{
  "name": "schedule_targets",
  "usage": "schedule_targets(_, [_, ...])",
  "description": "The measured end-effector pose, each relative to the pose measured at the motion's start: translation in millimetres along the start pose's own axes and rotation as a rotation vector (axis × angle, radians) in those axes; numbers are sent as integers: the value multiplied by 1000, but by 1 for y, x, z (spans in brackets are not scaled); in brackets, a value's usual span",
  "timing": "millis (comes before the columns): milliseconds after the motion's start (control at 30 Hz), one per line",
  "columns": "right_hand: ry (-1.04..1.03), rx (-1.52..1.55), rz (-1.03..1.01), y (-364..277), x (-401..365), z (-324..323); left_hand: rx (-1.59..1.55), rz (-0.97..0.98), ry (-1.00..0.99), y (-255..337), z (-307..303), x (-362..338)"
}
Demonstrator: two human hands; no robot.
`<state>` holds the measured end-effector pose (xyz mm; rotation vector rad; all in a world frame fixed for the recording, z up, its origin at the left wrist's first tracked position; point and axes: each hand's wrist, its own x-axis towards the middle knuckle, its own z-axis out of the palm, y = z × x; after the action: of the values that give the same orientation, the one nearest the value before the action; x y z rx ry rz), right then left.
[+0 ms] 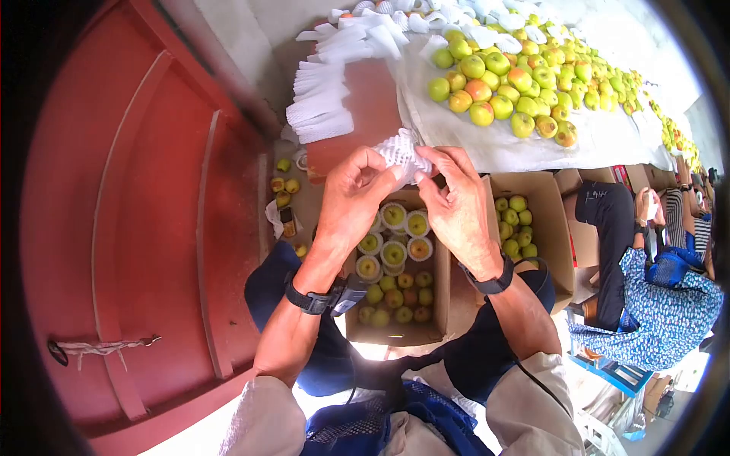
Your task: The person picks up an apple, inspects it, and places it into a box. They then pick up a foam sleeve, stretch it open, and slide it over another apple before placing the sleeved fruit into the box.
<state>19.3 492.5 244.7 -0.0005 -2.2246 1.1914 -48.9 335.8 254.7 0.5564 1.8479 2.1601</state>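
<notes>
Between my two hands is a white foam net sleeve, raised above the near edge of the table. My left hand pinches its left side with thumb and fingers. On the other side my right hand grips it the same way. Whether an apple is inside cannot be made out. Below the hands stands an open cardboard box. Several apples in white foam sleeves lie in its far part, and bare apples fill the nearer part.
Many yellow-green apples are heaped on a white cloth. Flat foam sleeves lie stacked at the table's left. A second box holds apples at right, beside a co-worker. A red door borders the left.
</notes>
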Motion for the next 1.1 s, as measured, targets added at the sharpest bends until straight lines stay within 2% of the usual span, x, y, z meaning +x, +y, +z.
schedule_targets(67, [-58, 24, 152, 2, -1, -7, 11, -23, -8, 0, 0, -2])
schedule_targets(100, [-54, 21, 155, 6, -1, -8, 20, -39, -9, 1, 0, -3])
schedule_targets(200, [-11, 808, 564, 15, 3, -11, -32, -68, -32, -2, -2, -4])
schedule_targets(233, [-9, 809, 564, 19, 3, -13, -31, -68, -34, -4, -3, -3])
schedule_targets(300, [-5, 1174, 771, 31, 0, -14, -67, -60, -70, -10, -7, -1])
schedule_targets(367, [-54, 1164, 777, 39, -2, -14, 0, -43, -81, -11, -9, -1])
schedule_targets(433, [-115, 1008, 669, 36, -2, -15, 65, -23, -89, -12, -8, -3])
schedule_targets(467, [-114, 1008, 670, 31, -2, -12, 87, 42, -86, -12, -5, -3])
schedule_targets(533, [-44, 670, 374, 20, -4, -2, 108, 107, -84, -11, -2, -5])
schedule_targets(567, [-41, 670, 376, 16, -3, -3, 266, 222, -106, -9, 0, -6])
schedule_targets(600, [-42, 410, 285, 12, -3, -6, 423, 335, -131, -6, 3, -7])
schedule_targets(633, [-43, 148, 193, 10, -3, -8, 421, 333, -140, -6, 5, -8])
schedule_targets(700, [30, 200, 137, 26, -4, -5, 468, 408, -235, -5, 8, -10])
schedule_targets(767, [17, 570, 399, 37, -3, -11, 509, 424, -245, -4, 8, -11])
schedule_targets(800, [47, 753, 479, 36, -2, -13, 555, 381, -244, -5, 6, -11])
schedule_targets(833, [47, 754, 479, 36, -1, -17, 601, 337, -242, -5, 5, -12])
schedule_targets(900, [98, 1129, 734, 37, 0, -24, 548, 348, -197, -6, 8, -13])
schedule_targets(1067, [82, 1191, 725, 43, -2, -26, 508, 375, -168, -14, 3, -8])
schedule_targets(1100, [79, 1111, 643, 40, -1, -27, 484, 355, -121, -14, 5, -8])
